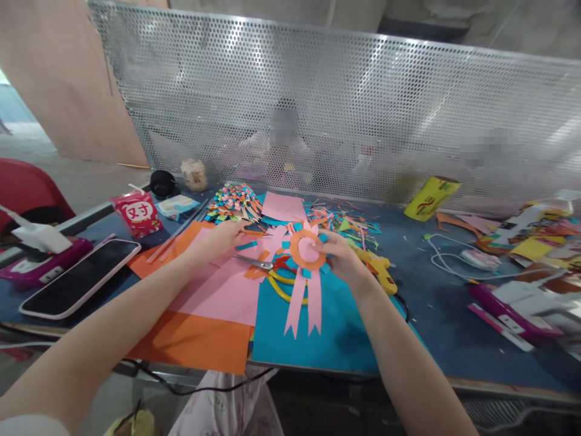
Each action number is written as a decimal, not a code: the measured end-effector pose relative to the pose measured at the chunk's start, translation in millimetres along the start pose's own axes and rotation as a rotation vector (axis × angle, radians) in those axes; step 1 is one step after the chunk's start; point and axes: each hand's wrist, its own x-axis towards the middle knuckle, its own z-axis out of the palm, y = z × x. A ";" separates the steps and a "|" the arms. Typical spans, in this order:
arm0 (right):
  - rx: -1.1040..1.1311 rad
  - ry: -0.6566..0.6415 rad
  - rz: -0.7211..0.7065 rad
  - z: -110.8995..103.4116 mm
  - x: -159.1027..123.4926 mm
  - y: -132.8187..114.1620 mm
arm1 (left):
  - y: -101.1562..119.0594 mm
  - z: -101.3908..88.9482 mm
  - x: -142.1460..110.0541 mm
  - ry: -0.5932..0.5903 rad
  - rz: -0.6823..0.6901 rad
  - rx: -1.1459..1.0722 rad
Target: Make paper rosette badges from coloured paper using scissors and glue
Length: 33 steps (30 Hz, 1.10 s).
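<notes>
My right hand (341, 255) pinches the right edge of a paper rosette (307, 249): an orange ring around a pink centre, small blue squares on its rim, two pink ribbon tails hanging over a blue sheet (336, 330). My left hand (221, 237) rests on the pink paper (222, 290) to the left, fingers curled near a small blue paper strip (246, 246); whether it grips the strip is unclear. Yellow-handled scissors (272, 272) lie between the hands, under the rosette.
Orange sheets (195, 342) lie at the near edge. A phone (79, 278), a red carton (137, 213) and a glue gun (381, 272) sit nearby. Paper scraps (233, 203) pile up at the back. A perforated metal screen (345, 109) stands behind, with people beyond it.
</notes>
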 end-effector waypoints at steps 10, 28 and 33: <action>-0.951 0.034 -0.285 5.8 6.0 15.2 | 17.4 -5.2 -9.3 0.055 -0.300 -0.659; -1.395 0.856 0.825 -65.5 -24.8 -2.9 | 32.9 8.6 -16.0 0.014 -0.213 -0.719; -1.381 0.754 0.759 -68.3 -28.2 -12.1 | 36.8 6.0 -18.2 0.021 -0.156 -0.719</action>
